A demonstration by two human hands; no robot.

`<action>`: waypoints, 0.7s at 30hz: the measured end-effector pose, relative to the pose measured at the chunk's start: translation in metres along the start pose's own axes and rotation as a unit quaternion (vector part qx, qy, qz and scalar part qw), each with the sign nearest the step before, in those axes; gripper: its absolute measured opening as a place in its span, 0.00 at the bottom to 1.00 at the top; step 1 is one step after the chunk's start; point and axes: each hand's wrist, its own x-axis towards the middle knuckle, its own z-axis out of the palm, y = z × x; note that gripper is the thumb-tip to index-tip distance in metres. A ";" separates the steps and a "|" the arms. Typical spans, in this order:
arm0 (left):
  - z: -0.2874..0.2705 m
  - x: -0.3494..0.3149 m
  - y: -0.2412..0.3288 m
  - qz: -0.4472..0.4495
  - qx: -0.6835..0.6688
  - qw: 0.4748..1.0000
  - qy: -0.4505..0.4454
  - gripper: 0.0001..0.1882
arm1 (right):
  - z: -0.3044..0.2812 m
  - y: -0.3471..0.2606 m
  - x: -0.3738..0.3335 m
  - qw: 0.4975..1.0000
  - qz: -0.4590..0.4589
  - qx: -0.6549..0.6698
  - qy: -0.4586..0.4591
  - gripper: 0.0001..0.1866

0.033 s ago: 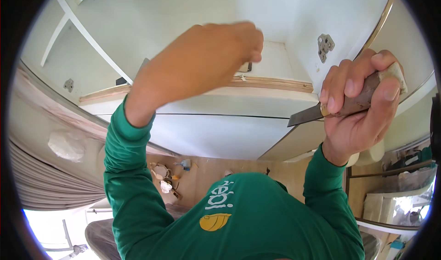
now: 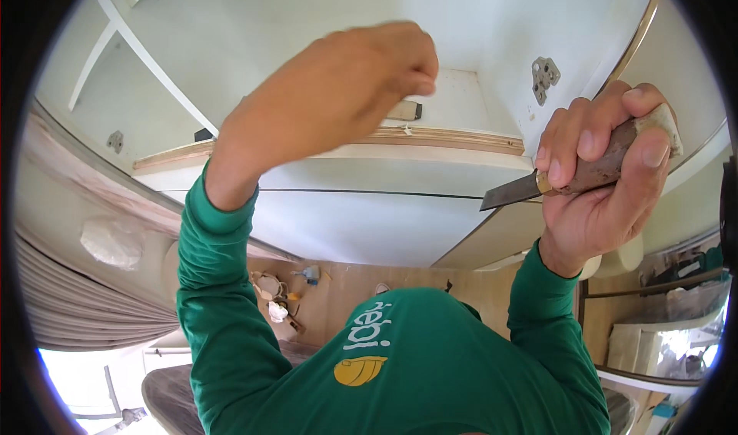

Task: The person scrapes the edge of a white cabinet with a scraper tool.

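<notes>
In my right hand (image 2: 596,170) is a chisel (image 2: 592,166), its brown worn handle gripped by curled fingers. The flat dark blade points down and left, in front of the cabinet's right side. My left hand (image 2: 338,89) hovers over the cabinet's front edge, fingers curled in and slightly blurred; whether they hold anything is hidden. Below it runs a bare wooden edge strip (image 2: 461,140) with a small pale splinter (image 2: 407,130) on it. Just behind the strip lies a beige piece with a dark end (image 2: 405,111), partly covered by my left hand.
Metal hinge plates sit on the white cabinet's right wall (image 2: 545,80) and far left (image 2: 115,141). A white slanting divider (image 2: 154,66) crosses the left part. Debris (image 2: 277,297) lies on the wooden floor. A grey curtain (image 2: 92,297) hangs at left.
My left hand has risen slightly, away from the wooden strip, so more of the beige piece shows. My right hand and the chisel have hardly moved.
</notes>
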 end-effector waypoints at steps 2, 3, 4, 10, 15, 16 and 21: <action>-0.010 -0.010 0.000 -0.020 -0.083 0.995 0.054 0.09 | 0.001 0.002 0.001 1.000 -0.019 0.006 0.010 0.22; -0.004 -0.018 -0.005 -0.030 -0.099 0.992 0.073 0.11 | 0.000 0.002 0.002 1.000 -0.026 0.013 0.011 0.22; 0.004 -0.025 -0.008 -0.040 -0.115 0.988 0.093 0.12 | 0.000 0.004 0.001 0.999 -0.031 0.021 0.012 0.22; 0.051 -0.031 -0.018 -0.082 -0.111 0.990 -0.031 0.14 | -0.006 0.002 0.002 1.000 -0.013 0.023 -0.011 0.21; 0.054 -0.027 -0.044 -0.168 -0.239 0.954 -0.068 0.11 | 0.003 0.013 0.005 0.997 -0.015 0.063 0.045 0.20; 0.054 -0.024 -0.049 -0.179 -0.238 0.953 -0.060 0.11 | 0.003 0.017 0.009 0.996 -0.018 0.071 0.059 0.19; 0.051 -0.025 -0.031 -0.172 -0.203 0.961 0.069 0.11 | 0.002 0.032 0.017 0.995 -0.021 0.055 0.086 0.19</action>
